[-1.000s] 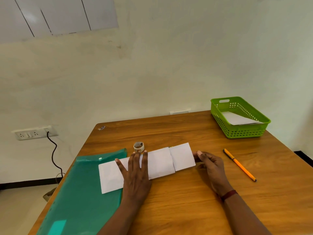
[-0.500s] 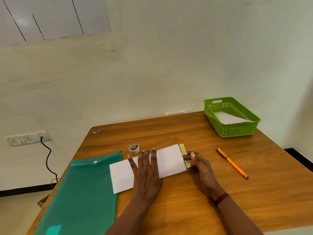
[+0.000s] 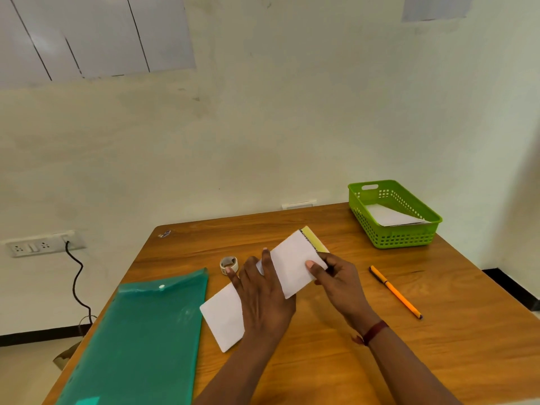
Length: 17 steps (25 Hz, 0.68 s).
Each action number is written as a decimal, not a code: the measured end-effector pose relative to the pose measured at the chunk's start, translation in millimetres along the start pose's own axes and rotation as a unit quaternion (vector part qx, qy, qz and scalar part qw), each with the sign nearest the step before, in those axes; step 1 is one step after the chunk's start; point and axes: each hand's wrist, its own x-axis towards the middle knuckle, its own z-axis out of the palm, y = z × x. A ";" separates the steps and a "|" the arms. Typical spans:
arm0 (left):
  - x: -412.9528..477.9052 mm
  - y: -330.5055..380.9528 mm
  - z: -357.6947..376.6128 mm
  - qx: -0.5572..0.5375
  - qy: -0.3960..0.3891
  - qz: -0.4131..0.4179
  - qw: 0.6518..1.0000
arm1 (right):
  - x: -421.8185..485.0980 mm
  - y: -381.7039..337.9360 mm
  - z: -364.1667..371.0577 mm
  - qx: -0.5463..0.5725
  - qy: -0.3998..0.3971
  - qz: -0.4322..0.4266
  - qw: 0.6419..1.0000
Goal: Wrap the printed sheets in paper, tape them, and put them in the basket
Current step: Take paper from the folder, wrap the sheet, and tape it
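Note:
A white paper wrap (image 3: pixel 225 317) lies across the middle of the wooden table (image 3: pixel 336 361). My left hand (image 3: pixel 263 296) presses flat on its middle. My right hand (image 3: pixel 336 282) pinches the right end of the wrap (image 3: pixel 295 264) and holds it lifted off the table. A yellow printed sheet (image 3: pixel 314 242) sticks out of that raised end. A small tape roll (image 3: pixel 228 265) stands just behind my left hand. The green basket (image 3: pixel 394 236) sits at the far right corner with a white packet (image 3: pixel 391 217) inside.
A green plastic folder (image 3: pixel 140 340) covers the table's left side and reaches its front edge. An orange pen (image 3: pixel 394 292) lies to the right of my right hand. A wall socket with a black cable (image 3: pixel 74 276) is at the left, below table height.
The right flap has been folded over the printed sheets, leaving a yellow edge showing. My right hand has since lifted that end off the table. My left hand stays pressed on the paper.

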 end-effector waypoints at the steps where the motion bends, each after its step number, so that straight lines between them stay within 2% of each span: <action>1: 2.9 3.5 -2.9 0.002 0.002 -0.013 1.000 | 3.7 -6.2 1.5 0.010 0.008 0.000 1.000; 3: 9.6 10.6 -11.6 -0.005 -0.014 -0.037 0.999 | 11.3 -17.5 4.1 0.035 0.022 -0.003 0.999; 6: 22.1 23.0 -29.6 -0.059 -0.099 -0.085 0.990 | 23.9 -33.0 6.3 0.075 0.036 -0.021 0.996; 10: 42.6 31.6 -64.1 -0.216 -0.096 -0.088 0.968 | 36.0 -50.9 7.3 0.034 0.017 -0.088 0.995; 12: 55.9 30.5 -79.8 -0.323 -0.099 -0.119 0.934 | 35.7 -57.4 7.8 0.007 0.004 -0.116 0.993; 15: 72.1 24.2 -95.9 -0.492 -0.101 -0.175 0.847 | 31.7 -65.2 11.9 -0.033 -0.005 -0.162 0.986; 17: 74.8 22.1 -102.5 -0.542 -0.090 -0.178 0.816 | 29.1 -71.1 16.9 -0.024 0.010 -0.169 0.985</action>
